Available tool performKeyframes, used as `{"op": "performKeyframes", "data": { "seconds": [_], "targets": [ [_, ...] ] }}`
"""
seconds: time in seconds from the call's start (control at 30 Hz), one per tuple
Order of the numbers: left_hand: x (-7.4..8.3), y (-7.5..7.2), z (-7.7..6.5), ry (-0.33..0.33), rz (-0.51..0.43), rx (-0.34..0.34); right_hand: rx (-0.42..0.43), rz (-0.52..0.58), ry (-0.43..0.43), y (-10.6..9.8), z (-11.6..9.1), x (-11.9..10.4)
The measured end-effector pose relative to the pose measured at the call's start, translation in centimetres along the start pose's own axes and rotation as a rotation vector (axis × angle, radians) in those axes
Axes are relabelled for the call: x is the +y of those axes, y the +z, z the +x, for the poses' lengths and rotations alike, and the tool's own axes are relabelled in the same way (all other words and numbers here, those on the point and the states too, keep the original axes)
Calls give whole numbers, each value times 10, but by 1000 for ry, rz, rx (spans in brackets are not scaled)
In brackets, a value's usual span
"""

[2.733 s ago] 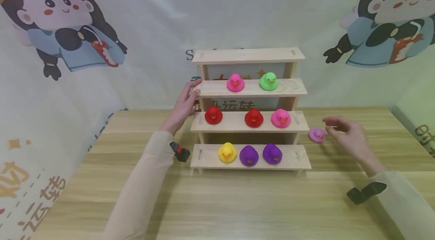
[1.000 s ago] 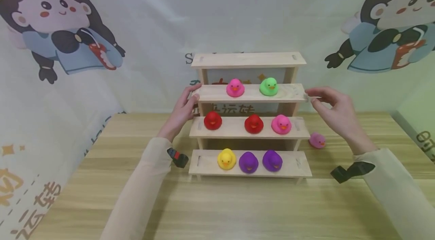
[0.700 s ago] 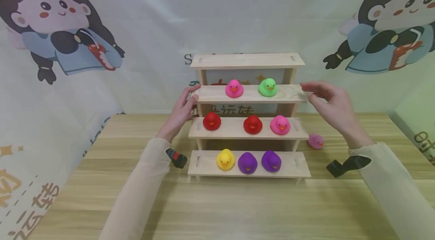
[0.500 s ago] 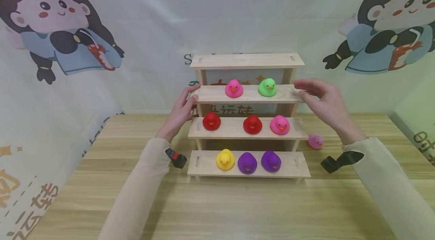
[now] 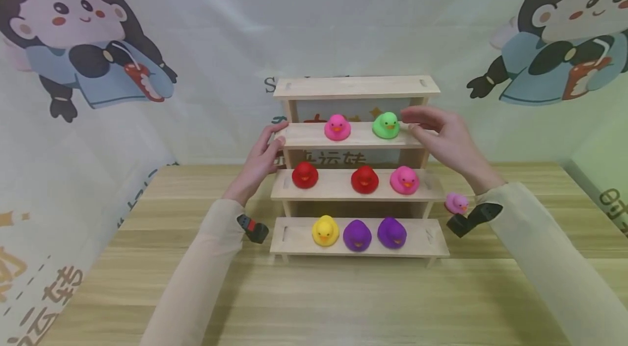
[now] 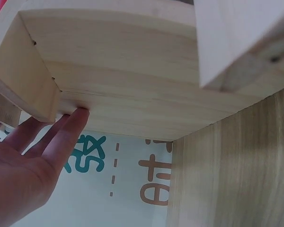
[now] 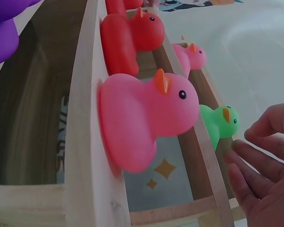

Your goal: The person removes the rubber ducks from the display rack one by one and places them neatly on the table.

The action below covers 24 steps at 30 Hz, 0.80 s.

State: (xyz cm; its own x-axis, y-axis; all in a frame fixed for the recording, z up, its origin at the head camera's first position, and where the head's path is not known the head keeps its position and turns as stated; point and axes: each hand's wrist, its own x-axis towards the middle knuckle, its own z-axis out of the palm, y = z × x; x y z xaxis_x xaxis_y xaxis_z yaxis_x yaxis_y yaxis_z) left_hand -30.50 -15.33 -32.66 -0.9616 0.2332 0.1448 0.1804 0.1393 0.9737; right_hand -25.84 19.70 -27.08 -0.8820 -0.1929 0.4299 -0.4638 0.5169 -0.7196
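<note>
My left hand (image 5: 259, 159) holds the left end of the second-highest board of a stepped wooden shelf (image 5: 306, 135). In the left wrist view its fingers (image 6: 68, 135) reach past an upright to the board's underside. My right hand (image 5: 448, 136) is over the right end of that same board, loosely bent, with nothing between thumb and fingers. Its fingertips are right beside a green rubber duck (image 5: 386, 126); the right wrist view shows a narrow gap between them and the green duck (image 7: 222, 122). Left of it on this board sits a hot-pink rubber duck (image 5: 337, 128).
The board below bears two red ducks (image 5: 305, 175) and a pink duck (image 5: 404, 180). On the lowest board sit a yellow duck (image 5: 325, 230) and two purple ducks (image 5: 357, 235). A lilac-pink duck (image 5: 457, 203) lies on the table (image 5: 358, 302) right of the shelf.
My right hand has come up from beside the lilac-pink duck on the table, then moved left over the second-highest board to the green duck. My left hand has stayed on the shelf.
</note>
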Motion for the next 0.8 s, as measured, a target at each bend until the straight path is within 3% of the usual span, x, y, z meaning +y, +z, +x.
{"op": "performKeyframes", "data": {
  "seconds": [0.37,0.8],
  "targets": [
    [-1,-1,0,0,-14,-6,-7,19,-71,15,13,5],
    [0,0,0,7,-3,-12,22,35,-78,23,13,8]
  ]
}}
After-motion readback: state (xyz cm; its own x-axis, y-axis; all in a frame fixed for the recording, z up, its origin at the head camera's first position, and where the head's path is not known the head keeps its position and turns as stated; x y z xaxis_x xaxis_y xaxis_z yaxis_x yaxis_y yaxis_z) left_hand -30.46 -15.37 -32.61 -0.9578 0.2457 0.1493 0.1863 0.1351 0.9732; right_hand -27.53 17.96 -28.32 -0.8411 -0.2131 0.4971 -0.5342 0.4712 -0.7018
